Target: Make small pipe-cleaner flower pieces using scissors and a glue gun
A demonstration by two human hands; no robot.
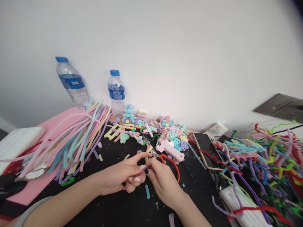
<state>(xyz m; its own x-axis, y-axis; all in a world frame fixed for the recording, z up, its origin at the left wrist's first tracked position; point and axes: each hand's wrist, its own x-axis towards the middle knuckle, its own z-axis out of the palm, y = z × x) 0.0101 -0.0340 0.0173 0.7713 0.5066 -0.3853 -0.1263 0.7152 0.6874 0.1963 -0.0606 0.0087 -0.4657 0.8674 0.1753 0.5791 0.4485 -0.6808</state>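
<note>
The person's left hand (131,173) and right hand (163,181) meet over the black table (106,208), their fingertips close together. The left index finger reaches out nearly straight above the right fingers, while the other left fingers curl in; the right hand is mostly closed, its thumb and forefinger drawn together in a pinch. Whether anything small sits between the fingertips cannot be told, since the fingers cover that spot.

Just beyond the hands, at 1 o'clock from them, lie scissors (154,153) with orange-red handles, the blades pointing away, and beside them a pale pink glue gun (171,150). At 6 o'clock is a short teal piece (147,191). Around 12 o'clock, small shapes (124,137) of fuzzy stems in pastel colours are heaped toward the wall (180,63).

A bundle of pastel fuzzy stems (80,135) spreads at 10 o'clock, partly over a pink sheet (30,192). Beyond, one water bottle (116,93) stands at 11 o'clock; another bottle (73,82), appearing tilted, is farther left. A phone (207,146) lies between 2 and 3 o'clock with a red stem across it, and a tangled, brighter pile (272,160) fills 3 o'clock. A white box (246,205) is near 4 o'clock.
</note>
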